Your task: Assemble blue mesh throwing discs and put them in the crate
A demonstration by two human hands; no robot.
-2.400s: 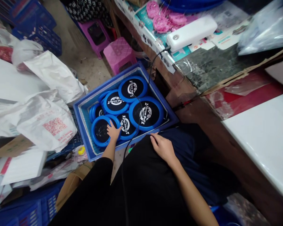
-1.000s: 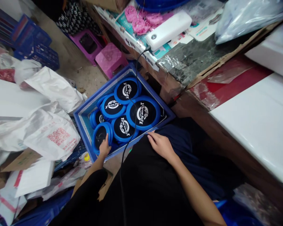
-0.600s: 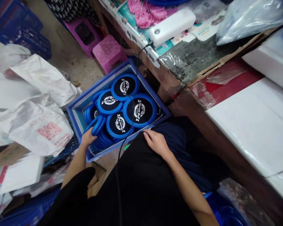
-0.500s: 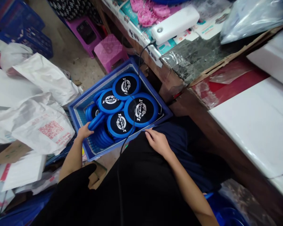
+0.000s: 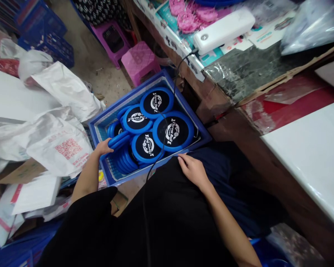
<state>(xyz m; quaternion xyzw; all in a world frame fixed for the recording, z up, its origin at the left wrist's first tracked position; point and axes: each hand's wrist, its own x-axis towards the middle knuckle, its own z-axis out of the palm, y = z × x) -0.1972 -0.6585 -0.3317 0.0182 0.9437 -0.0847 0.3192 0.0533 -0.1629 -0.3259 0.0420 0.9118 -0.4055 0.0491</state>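
Observation:
My left hand (image 5: 102, 147) is closed on the edge of blue throw-ball discs (image 5: 119, 140), apparently two together, tilted above the left part of a blue crate (image 5: 114, 182). Below them, several more blue discs (image 5: 125, 160) stand packed on edge. Other discs with black faces and white "Throw Ball" print lie on top, among them a large one (image 5: 180, 134) at the right and another (image 5: 147, 147) at the near side. My right hand (image 5: 193, 170) lies by the crate's near rim, against my dark clothing, fingers loosely stretched and no object visible in it.
A black cable (image 5: 145, 207) hangs across the view over the crate. White bags (image 5: 58, 144) crowd the left. Pink stools (image 5: 140, 61) stand beyond the crate. A table at the upper right carries a white power bank (image 5: 225, 31) and pink items (image 5: 189, 16).
The view has shifted, so the scene sits slightly farther right. The discs in my left hand have tipped, showing more of their rims. My right hand keeps its place by the crate rim.

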